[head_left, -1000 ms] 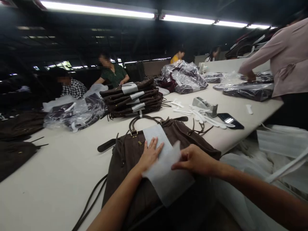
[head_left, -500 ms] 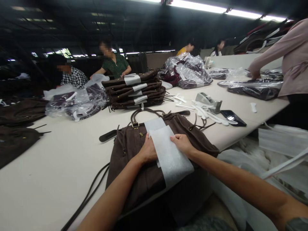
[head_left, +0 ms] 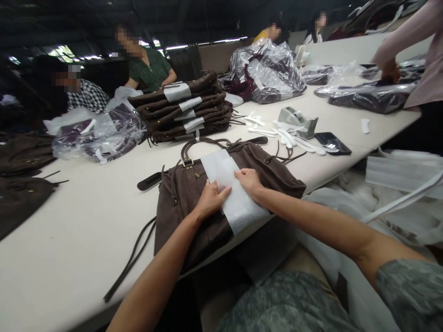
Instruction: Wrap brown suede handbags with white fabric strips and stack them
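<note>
The bag [head_left: 182, 203] is laid on the bench [head_left: 86, 216], with the sheet [head_left: 246, 210] draped across its middle. The sheet's right edge is pinched in the right hand's [head_left: 250, 183] grip; the left hand [head_left: 210, 200] is pressed against the left edge, its grip spread, thumb apart from fingers.

No legible txt, nos. or signs anywhere. Small gold-col. bit [head_left: 197, 175] on brown bag [head_left: 176, 189]: too small to read. Dark phone-like item [head_left: 335, 140], beyond bag to R: nothing readable. Wht. bands [head_left: 177, 92] on stack [head_left: 209, 110] behind bag: no legible marks.
</note>
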{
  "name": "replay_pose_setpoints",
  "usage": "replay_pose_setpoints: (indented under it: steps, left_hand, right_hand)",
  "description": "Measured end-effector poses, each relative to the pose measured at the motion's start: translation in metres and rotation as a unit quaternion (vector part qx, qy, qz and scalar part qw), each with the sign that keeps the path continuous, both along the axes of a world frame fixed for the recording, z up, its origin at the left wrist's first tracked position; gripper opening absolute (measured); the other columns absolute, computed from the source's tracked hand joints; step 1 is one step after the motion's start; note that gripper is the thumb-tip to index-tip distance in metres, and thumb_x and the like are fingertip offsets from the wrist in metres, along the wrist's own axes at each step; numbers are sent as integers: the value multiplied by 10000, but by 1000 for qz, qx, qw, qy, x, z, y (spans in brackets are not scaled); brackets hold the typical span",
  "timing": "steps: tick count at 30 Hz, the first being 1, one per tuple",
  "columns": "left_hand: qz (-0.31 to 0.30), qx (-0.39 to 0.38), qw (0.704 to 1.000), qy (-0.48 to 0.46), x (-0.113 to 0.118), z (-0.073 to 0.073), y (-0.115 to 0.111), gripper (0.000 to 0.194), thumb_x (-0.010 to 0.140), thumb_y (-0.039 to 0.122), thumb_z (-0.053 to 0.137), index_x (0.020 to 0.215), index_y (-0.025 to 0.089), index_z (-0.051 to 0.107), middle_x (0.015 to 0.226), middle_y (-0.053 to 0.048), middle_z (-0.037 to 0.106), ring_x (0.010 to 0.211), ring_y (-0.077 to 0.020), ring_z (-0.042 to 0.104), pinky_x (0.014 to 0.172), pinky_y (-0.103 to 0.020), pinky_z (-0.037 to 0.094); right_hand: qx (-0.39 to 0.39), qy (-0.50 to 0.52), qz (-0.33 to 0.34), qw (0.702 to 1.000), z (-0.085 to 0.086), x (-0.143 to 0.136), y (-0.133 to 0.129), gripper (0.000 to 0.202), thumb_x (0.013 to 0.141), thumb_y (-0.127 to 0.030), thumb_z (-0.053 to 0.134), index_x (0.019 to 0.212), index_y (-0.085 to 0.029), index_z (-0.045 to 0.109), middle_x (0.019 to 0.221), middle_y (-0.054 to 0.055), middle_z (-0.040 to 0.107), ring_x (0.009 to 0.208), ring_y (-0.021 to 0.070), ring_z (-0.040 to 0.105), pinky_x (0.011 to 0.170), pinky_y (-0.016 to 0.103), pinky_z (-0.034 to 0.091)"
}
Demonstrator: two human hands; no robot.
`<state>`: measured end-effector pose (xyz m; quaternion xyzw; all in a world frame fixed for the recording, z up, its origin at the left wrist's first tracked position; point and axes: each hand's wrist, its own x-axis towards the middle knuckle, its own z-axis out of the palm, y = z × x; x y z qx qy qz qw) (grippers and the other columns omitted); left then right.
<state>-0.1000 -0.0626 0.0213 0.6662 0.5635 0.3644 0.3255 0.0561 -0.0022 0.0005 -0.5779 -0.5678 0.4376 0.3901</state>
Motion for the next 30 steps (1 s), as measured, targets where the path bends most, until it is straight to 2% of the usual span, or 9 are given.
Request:
replay_pose_setpoints:
  steps: [4, 9, 11, 15, 17, 20, 24, 27, 30]
  left_hand:
    - [53, -13, 998, -18, 8, -5, -4, 416, 838, 521, 532, 799, 138, 688, 777, -66, 678, 829, -242, 633, 770, -323, 499]
    - [105, 4, 994, 8, 7, -6, -4, 459, 832, 562, 533, 645, 147, 592, 614, -11, 560, 595, -161, 534, 566, -253, 418]
    - [126, 14, 992, 22, 6, -7, -2, 435, 836, 545, 539, 633, 160, 548, 621, -7, 533, 601, -158, 518, 589, -264, 423]
    - [180, 59, 981, 43, 3, -11, 4, 274, 837, 436, 546, 785, 167, 557, 892, -82, 579, 898, -234, 572, 851, -362, 457]
    - [187, 69, 979, 44, 0, -12, 7, 275, 846, 425, 515, 878, 157, 569, 953, -107, 588, 955, -254, 579, 895, -393, 452]
    - [144, 59, 988, 6, -4, -10, 7, 380, 872, 485, 464, 968, 142, 596, 951, -109, 637, 925, -262, 611, 856, -376, 469]
    - [88, 12, 995, -45, -8, -8, 4, 470, 857, 576, 476, 796, 140, 641, 801, -77, 657, 798, -257, 622, 735, -333, 477]
    - [109, 3, 991, -79, -8, -8, 5, 475, 804, 591, 563, 796, 127, 664, 807, -76, 663, 804, -255, 625, 717, -318, 480]
    - [147, -6, 980, -136, -6, -6, 8, 520, 723, 598, 673, 911, 112, 679, 897, -95, 680, 877, -262, 634, 745, -312, 488]
  right_hand:
    - [-20, -47, 73, 996, 11, 11, 6, 358, 895, -383, 515, 625, -150, 544, 556, 1, 516, 496, 110, 432, 505, 242, 309]
    - [45, -142, 53, 987, 24, 25, 24, 214, 893, -273, 550, 729, -146, 606, 753, 67, 638, 700, 163, 554, 635, 260, 355]
    - [62, -170, 47, 982, 25, 25, 31, 138, 836, -267, 633, 776, -142, 636, 806, 86, 664, 780, 194, 584, 679, 271, 363]
    - [42, -234, 75, 968, 26, 18, 39, 298, 748, -406, 727, 889, -147, 686, 895, 96, 698, 824, 217, 626, 663, 268, 388]
    - [25, -242, 90, 966, 25, 14, 39, 333, 713, -435, 748, 887, -154, 698, 898, 80, 706, 819, 206, 638, 641, 252, 395]
    - [22, -210, 103, 972, 20, 10, 35, 300, 690, -421, 761, 748, -137, 686, 748, 56, 688, 743, 191, 634, 587, 234, 378]
    - [-14, -44, 128, 991, 7, 8, 28, 273, 740, -368, 701, 669, -113, 633, 643, 30, 639, 604, 137, 571, 492, 200, 340]
    - [-31, 16, 147, 988, 2, 9, 24, 248, 743, -335, 676, 647, -115, 616, 612, 13, 620, 540, 104, 523, 461, 184, 336]
    - [-74, 64, 258, 961, 2, 12, 23, 227, 666, -329, 716, 663, -114, 643, 587, -4, 613, 504, 93, 502, 465, 182, 373]
